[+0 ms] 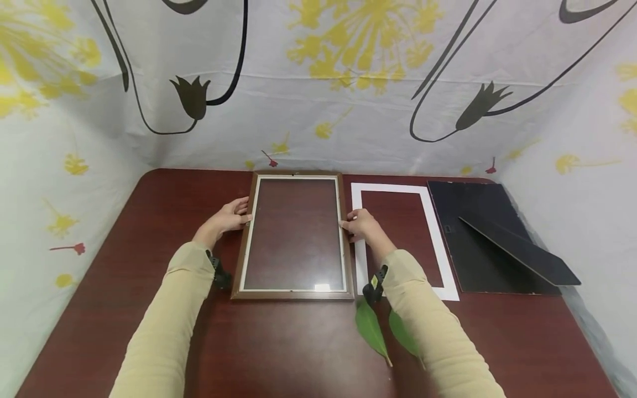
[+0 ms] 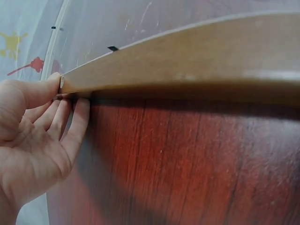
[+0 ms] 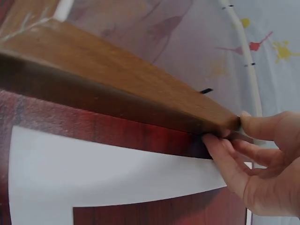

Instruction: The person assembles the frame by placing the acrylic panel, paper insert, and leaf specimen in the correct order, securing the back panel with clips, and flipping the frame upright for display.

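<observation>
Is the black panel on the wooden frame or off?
Off: the black panel lies apart, the white mat between it and the wooden frame.

Frame (image 1: 293, 296): med. brown, wood-grain finish; inner edge (image 1: 291, 290) off-white; tabs (image 2: 113, 48) blk. Mat (image 1: 437, 243): plain white. Backing board (image 1: 483, 210): blk; support leg (image 1: 522, 251): same blk, lt. edge. Leaves (image 1: 369, 326): mid-green, paler midrib. Bench (image 1: 278, 348): dk. red-brn in head view, brighter red w/ dk. streaky grain in left wrist view. Backdrop cloth (image 1: 269, 127): white ground, printed w/ lg. yellow starburst blooms, dk. grey tulip motifs on blk/grey curved stems, sm. red & yellow florets. Sleeves (image 1: 161, 326), both: plain lt. beige. Wrist cams (image 1: 220, 272): blk; right unit has sm. yellow mark.
</observation>
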The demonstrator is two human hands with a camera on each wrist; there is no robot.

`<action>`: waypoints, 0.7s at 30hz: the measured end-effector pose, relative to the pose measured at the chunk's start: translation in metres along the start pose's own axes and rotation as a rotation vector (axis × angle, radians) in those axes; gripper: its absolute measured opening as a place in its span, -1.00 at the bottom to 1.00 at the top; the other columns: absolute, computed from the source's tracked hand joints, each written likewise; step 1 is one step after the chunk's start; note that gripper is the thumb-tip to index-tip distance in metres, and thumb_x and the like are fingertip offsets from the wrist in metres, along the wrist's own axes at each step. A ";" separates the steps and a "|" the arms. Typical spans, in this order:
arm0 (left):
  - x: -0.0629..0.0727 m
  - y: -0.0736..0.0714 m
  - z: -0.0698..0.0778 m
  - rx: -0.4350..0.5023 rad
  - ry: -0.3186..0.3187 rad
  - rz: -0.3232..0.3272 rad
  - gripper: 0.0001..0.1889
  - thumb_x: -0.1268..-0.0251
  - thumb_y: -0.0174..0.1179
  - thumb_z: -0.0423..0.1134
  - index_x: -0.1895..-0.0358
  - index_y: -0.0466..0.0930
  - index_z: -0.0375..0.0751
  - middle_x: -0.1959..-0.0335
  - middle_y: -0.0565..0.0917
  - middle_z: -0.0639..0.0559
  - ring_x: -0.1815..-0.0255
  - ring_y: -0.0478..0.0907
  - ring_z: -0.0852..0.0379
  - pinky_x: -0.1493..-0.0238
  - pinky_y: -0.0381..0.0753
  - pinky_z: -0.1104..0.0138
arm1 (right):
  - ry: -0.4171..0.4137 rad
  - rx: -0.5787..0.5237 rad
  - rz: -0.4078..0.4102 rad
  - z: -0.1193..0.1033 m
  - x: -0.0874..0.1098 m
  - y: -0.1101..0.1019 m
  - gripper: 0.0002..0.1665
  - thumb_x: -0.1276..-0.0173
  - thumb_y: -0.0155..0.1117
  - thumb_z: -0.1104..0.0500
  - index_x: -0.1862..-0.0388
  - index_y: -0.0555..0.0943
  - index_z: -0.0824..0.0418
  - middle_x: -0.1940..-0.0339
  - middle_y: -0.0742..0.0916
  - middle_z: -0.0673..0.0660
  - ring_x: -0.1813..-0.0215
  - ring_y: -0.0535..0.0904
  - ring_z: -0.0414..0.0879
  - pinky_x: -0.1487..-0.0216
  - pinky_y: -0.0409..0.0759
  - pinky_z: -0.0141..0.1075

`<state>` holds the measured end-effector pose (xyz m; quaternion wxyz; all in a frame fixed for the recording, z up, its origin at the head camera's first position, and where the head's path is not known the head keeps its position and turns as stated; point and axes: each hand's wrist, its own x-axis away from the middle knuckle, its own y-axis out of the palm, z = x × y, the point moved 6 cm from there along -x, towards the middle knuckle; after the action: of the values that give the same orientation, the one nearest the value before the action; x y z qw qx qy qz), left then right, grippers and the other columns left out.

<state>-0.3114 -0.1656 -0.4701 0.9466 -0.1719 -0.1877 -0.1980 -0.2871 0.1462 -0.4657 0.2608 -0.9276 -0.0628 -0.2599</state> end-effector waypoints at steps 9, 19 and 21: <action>-0.001 0.001 -0.004 0.063 -0.013 0.044 -0.31 -0.37 -0.08 -0.39 -0.45 -0.24 -0.23 -0.47 -0.10 -0.20 -0.49 -0.12 -0.08 -0.37 0.19 0.01 | 0.007 -0.152 -0.084 0.014 0.005 -0.024 -0.45 -0.37 0.04 0.20 -0.26 0.24 0.44 -0.22 0.43 0.40 -0.21 0.43 0.19 -0.04 0.59 -0.14; 0.001 0.004 0.000 0.005 -0.026 0.029 -0.32 -0.40 -0.13 -0.37 -0.45 -0.29 -0.23 -0.48 -0.14 -0.20 -0.49 -0.15 -0.10 -0.39 0.15 0.02 | 0.039 -0.108 0.030 0.054 0.009 -0.072 -0.40 -0.36 0.06 0.15 -0.24 0.25 0.51 -0.26 0.40 0.41 -0.27 0.39 0.21 -0.01 0.61 -0.20; 0.002 0.003 0.001 -0.009 -0.029 0.028 -0.32 -0.40 -0.13 -0.36 -0.45 -0.30 -0.22 -0.48 -0.15 -0.20 -0.49 -0.16 -0.10 -0.39 0.14 0.02 | 0.046 -0.100 0.086 0.061 0.009 -0.083 -0.40 -0.35 0.07 0.14 -0.22 0.28 0.51 -0.25 0.42 0.40 -0.23 0.43 0.17 0.01 0.62 -0.22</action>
<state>-0.3084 -0.1629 -0.4687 0.9457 -0.1817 -0.1979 -0.1830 -0.2727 0.2483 -0.4684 0.2262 -0.9352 -0.0040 -0.2725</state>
